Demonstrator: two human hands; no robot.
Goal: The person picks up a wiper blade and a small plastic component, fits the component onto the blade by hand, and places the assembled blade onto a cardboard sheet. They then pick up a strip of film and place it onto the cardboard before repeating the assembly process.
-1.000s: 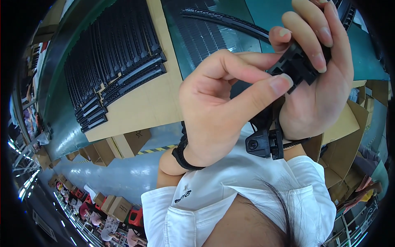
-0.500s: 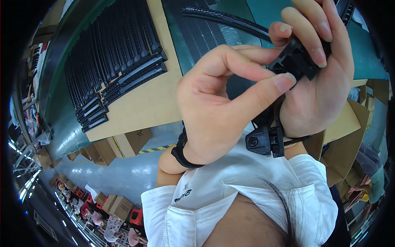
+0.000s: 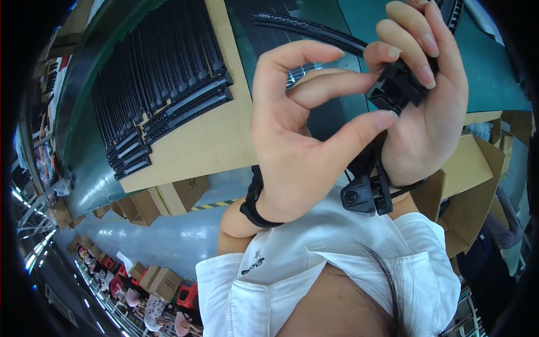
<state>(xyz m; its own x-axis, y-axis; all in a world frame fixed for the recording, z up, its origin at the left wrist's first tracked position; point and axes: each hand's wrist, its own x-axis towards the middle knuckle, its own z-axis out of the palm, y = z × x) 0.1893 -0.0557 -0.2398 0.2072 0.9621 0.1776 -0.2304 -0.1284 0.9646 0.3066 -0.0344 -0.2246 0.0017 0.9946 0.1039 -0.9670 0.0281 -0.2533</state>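
A small black plastic part (image 3: pixel 397 87), boxy with an open recess, is held up at the upper right. Curled fingers of my right hand (image 3: pixel 432 106) grip it from behind and the right, against the palm. My left hand (image 3: pixel 300 129) reaches it from the left, with thumb and one fingertip at its lower and left edges. The left index finger is lifted off and bent in the air. Behind the hands, a long curved black strip (image 3: pixel 309 29) lies on the green table. The far side of the part is hidden by my right fingers.
Rows of long black strips (image 3: pixel 163 62) lie on a cardboard sheet (image 3: pixel 193 154) at the left of the green table (image 3: pixel 84 174). Open cardboard boxes (image 3: pixel 471 185) stand at the right. A small black camera (image 3: pixel 359 196) is strapped at my right wrist. People and stools are in the distance.
My left index finger has lifted off the black plastic part, and the left thumb has eased down to its lower edge. Both hands have shifted slightly; the right still holds the part.
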